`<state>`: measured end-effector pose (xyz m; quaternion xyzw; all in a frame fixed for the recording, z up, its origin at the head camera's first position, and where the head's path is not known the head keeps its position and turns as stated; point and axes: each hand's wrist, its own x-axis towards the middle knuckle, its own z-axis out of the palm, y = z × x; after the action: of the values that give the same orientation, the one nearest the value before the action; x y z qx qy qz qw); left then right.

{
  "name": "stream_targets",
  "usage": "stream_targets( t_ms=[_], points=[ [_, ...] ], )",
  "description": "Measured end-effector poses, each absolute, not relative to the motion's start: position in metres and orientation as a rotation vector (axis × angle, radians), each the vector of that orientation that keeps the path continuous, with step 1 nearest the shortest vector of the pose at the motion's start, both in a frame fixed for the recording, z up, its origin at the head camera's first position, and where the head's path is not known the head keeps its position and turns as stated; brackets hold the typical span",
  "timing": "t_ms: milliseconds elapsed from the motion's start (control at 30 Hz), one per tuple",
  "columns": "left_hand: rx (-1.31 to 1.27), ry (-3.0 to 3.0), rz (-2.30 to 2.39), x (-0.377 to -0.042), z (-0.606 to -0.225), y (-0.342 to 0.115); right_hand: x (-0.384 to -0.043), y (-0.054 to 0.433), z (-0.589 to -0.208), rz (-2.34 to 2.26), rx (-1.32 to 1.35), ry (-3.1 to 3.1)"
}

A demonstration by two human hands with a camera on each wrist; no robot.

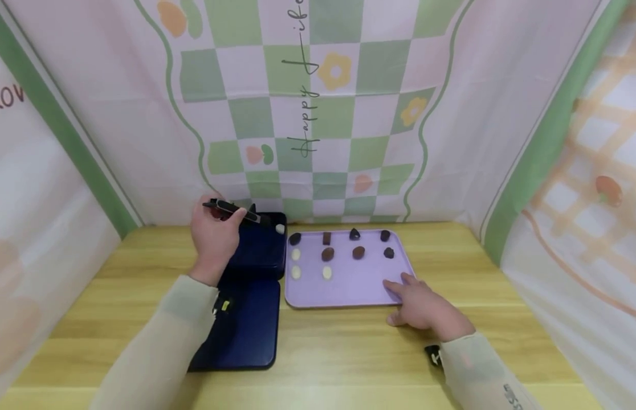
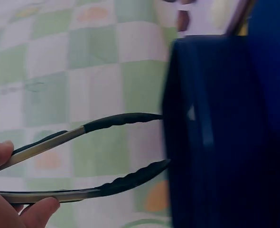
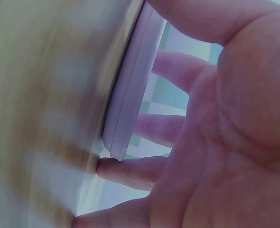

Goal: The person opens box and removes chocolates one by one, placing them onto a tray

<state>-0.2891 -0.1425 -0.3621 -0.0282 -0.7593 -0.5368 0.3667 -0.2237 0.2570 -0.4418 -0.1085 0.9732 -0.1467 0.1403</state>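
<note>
My left hand [image 1: 215, 233] grips black-tipped metal tongs [image 1: 238, 212] over the open dark blue box [image 1: 256, 256]. In the left wrist view, the tongs' arms [image 2: 126, 118] stand apart, their tips at the box's rim. A white pebble-like piece [image 1: 280, 229] lies in the box's back right corner, close to the tong tips. To the right, the lilac tray [image 1: 349, 293] bears several small pieces in rows: black, brown and white. Spread fingers of my right hand [image 1: 420, 304] touch the tray's front right corner; the right wrist view shows some fingertips on the table beside its rim.
The box's dark blue lid [image 1: 251, 336] lies flat in front of it, under my left forearm. Patterned cloth [image 1: 333, 114] hangs behind and on both sides of the wooden table [image 1: 343, 353]. The box and tray stand side by side.
</note>
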Motion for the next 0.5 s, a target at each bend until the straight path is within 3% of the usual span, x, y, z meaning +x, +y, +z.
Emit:
stream_targets(
  t_ms=[267,500],
  points=[
    [0.112,-1.927,-1.486,-0.322,-0.389,-0.132,-0.224,0.259,-0.442,-0.425,-0.342,2.823],
    [0.129,-2.028,-1.361,-0.329,-0.397,-0.116,-0.223,0.259,-0.442,-0.432,-0.332,2.824]
  ],
)
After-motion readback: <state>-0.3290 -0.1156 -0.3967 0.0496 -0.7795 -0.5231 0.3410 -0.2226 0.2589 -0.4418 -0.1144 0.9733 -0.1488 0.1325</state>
